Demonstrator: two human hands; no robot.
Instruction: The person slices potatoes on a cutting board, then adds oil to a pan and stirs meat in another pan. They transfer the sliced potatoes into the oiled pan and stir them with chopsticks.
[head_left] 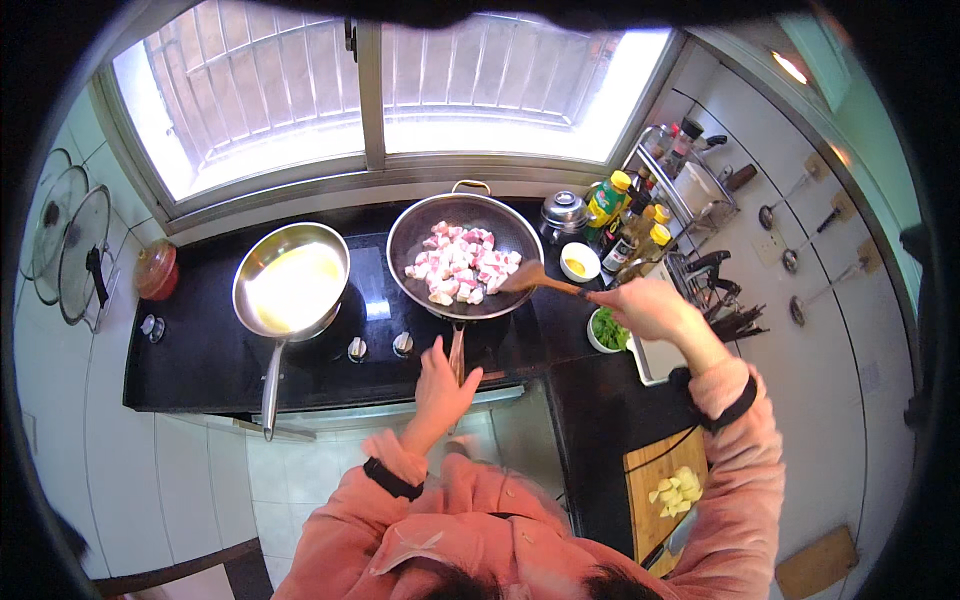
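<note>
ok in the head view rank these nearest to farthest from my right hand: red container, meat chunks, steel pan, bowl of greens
From the right hand:
1. bowl of greens, just beside it
2. meat chunks, to its left in the wok
3. steel pan, left of the wok
4. red container, far left

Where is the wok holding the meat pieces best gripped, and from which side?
Probably by its long handle, from the near side with the left hand: the handle juts from the wok toward the person, close to that open hand. The loop handle sits at the far rim, so gripping it would likely mean reaching over the meat pieces.
</note>
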